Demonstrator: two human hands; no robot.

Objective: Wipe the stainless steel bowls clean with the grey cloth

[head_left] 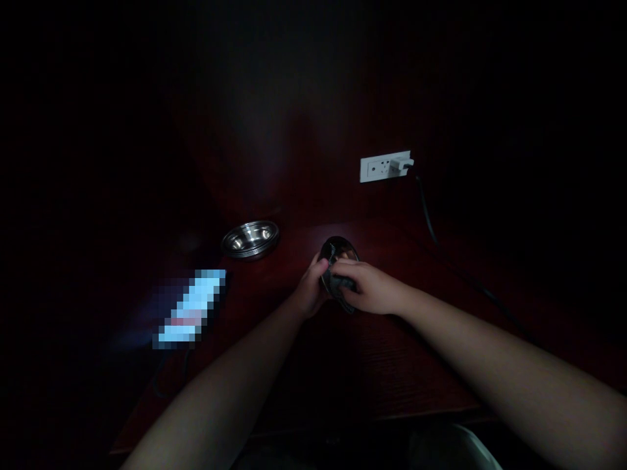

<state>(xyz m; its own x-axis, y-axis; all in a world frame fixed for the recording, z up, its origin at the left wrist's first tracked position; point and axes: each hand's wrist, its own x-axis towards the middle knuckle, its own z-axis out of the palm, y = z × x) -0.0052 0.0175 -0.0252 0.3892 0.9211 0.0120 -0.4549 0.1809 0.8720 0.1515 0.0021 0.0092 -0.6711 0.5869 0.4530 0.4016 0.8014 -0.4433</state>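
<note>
In a dark room, both my hands meet over a dark red wooden table [392, 365]. My left hand [309, 290] is curled round the left edge of a round, shiny dark dish [337, 251] held tilted above the table. My right hand [369, 287] is closed on a dark cloth [339, 283] and presses it against the dish's inner face. Most of the dish is hidden by the fingers and the dark.
A second shiny metal dish [249, 238] lies on the table to the left. A lit screen [191, 308], blurred out, lies further left. On the wall behind, a white socket [379, 168] holds a white plug [402, 163] whose black cable [431, 228] runs down to the right.
</note>
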